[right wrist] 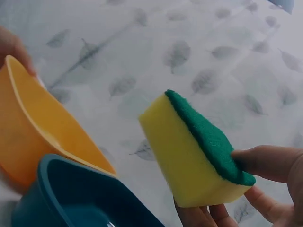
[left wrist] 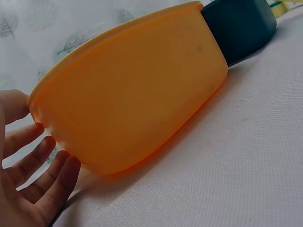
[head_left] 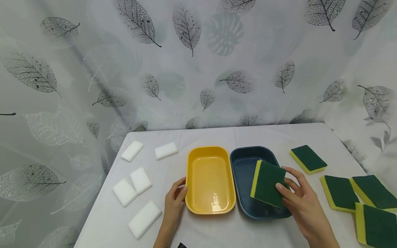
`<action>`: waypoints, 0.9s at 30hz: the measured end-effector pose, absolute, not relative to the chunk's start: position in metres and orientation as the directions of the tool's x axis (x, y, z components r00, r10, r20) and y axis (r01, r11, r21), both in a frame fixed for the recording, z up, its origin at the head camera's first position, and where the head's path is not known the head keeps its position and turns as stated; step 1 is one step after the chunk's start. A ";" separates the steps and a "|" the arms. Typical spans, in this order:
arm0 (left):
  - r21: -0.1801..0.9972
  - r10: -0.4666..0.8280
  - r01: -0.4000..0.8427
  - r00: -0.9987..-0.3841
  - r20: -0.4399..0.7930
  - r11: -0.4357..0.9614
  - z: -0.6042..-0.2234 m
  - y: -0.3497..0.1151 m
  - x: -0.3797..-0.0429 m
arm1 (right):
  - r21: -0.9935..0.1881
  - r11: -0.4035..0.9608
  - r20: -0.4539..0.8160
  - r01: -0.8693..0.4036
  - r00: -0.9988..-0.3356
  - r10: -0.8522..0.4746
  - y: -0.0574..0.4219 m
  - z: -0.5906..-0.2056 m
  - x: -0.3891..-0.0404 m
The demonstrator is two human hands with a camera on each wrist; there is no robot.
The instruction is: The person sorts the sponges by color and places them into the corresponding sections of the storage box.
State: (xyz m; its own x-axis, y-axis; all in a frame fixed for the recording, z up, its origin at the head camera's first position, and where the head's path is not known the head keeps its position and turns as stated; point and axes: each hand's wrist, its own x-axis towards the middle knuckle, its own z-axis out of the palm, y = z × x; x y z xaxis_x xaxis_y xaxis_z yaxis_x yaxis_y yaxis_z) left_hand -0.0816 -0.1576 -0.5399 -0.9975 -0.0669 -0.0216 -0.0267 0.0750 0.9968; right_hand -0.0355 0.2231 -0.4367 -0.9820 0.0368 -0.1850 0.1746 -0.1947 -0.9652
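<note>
Biggest first: we've got a pale curtain, thin draped fabric printed with skeleton leaves, around the back and sides. Next, the table under a white cloth; the left wrist view shows its fine woven grain.

Two deep, round-cornered trays sit side by side on it, rims touching or nearly so. We mark the yellow tray as smooth, glossy, likely plastic, with a bright reflection inside, and the blue tray as the same oblong shape, dark and smooth.

Hands: our left hand has its fingers spread, tips against the yellow tray's outer wall and thumb at the rim, not wrapped round it. Our right hand pinches a sponge, thumb on the scouring face, fingers under the foam.

That held sponge is a thick block, soft yellow foam with a rough, fibrous green layer, tilted and held over the blue tray. Four more green-and-yellow sponges lie on the cloth at right, green side up, three bunched close together.

Smallest, five white blocks at left: matte, plain, rectangular, two side by side, others apart. We can't identify the cropped black thing at the bottom edge.
</note>
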 end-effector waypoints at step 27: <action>0.996 -0.067 -0.003 -0.998 0.003 0.088 -0.542 -0.158 -0.083 | -0.981 0.001 -0.196 0.196 -0.980 -0.025 0.139 -0.416 -0.080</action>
State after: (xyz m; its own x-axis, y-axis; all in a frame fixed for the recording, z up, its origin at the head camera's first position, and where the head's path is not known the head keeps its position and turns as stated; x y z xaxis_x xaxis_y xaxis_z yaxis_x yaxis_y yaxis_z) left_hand -0.0831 -0.1577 -0.5422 -0.9978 -0.0669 0.0027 -0.0032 0.0882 0.9961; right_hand -0.0799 0.1394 -0.4161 -0.9802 -0.0254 -0.1962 0.1962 0.0013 -0.9806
